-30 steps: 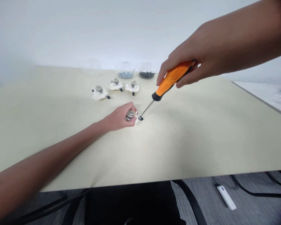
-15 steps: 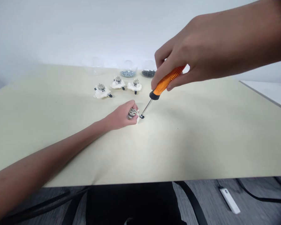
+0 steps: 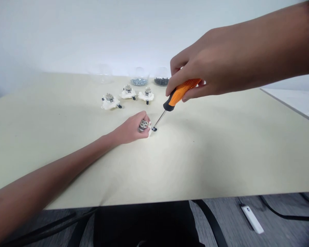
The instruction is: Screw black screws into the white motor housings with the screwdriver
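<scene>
My right hand (image 3: 195,73) is shut around the orange and black handle of a screwdriver (image 3: 177,96). Its thin steel shaft slants down to a small black screw (image 3: 154,129) at the edge of a white plastic housing (image 3: 149,131). My left hand (image 3: 130,130) grips that housing, with a small metal motor (image 3: 143,125) showing between the fingers. My fingers hide most of the housing. Further back on the table stand several similar white housings with motors, such as one at the left (image 3: 109,102).
Behind the housings stand clear glass bowls: one of silver screws (image 3: 139,81), one of black screws (image 3: 161,81), and a faint third (image 3: 100,74). The pale table (image 3: 221,157) ends at a front edge, with cables and a white device (image 3: 252,219) on the floor below.
The screwdriver tip stays at the black screw while my right hand has shifted around the handle, covering more of it. The handle now sits lower and closer to the housing. My left hand holds steady.
</scene>
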`<action>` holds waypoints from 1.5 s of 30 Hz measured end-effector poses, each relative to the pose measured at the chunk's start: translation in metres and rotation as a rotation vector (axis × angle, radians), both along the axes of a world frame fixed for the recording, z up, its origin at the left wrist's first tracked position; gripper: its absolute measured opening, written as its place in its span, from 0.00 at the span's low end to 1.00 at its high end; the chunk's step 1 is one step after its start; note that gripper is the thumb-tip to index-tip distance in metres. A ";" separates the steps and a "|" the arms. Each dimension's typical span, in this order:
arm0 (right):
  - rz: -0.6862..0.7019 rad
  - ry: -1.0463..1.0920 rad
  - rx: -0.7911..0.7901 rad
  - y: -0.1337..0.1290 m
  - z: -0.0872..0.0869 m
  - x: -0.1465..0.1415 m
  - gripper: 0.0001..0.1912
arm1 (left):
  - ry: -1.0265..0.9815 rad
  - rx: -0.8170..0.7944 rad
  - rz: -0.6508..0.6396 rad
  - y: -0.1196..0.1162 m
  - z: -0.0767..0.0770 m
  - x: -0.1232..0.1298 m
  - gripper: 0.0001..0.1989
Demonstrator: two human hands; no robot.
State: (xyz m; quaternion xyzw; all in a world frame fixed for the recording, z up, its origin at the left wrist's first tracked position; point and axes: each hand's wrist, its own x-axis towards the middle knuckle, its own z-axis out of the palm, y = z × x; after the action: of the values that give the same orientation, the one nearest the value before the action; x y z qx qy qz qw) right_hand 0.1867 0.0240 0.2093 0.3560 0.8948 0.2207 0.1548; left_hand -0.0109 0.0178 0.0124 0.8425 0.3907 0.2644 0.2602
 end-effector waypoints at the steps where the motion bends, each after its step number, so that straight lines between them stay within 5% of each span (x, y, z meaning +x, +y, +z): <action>1: 0.020 -0.003 -0.011 0.001 0.001 0.000 0.17 | 0.000 -0.001 0.003 0.000 0.000 0.000 0.08; 6: 0.110 0.129 -0.175 0.007 0.002 0.003 0.07 | -0.008 -0.015 0.013 -0.001 -0.002 0.001 0.09; 12: 0.058 0.284 -0.319 0.010 0.006 -0.001 0.09 | -0.014 -0.009 0.008 -0.002 -0.002 0.001 0.08; 19: 0.072 0.293 -0.314 0.019 0.006 0.006 0.15 | -0.001 -0.004 0.008 -0.002 -0.002 0.001 0.08; 33: 0.073 0.215 -0.317 0.018 0.005 0.007 0.11 | -0.017 0.005 0.013 0.000 -0.006 0.000 0.09; 41: -0.234 0.095 -0.089 0.001 0.004 -0.012 0.12 | -0.037 0.020 0.003 0.000 -0.006 0.000 0.09; 45: -0.068 0.156 -0.175 0.011 0.003 -0.006 0.11 | -0.033 0.012 0.009 -0.001 -0.005 0.001 0.09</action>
State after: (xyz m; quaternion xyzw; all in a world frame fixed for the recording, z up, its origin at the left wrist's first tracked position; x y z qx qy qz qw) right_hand 0.1806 0.0347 0.2126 0.3874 0.9073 0.1080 0.1227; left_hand -0.0099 0.0168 0.0070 0.8377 0.3887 0.2816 0.2605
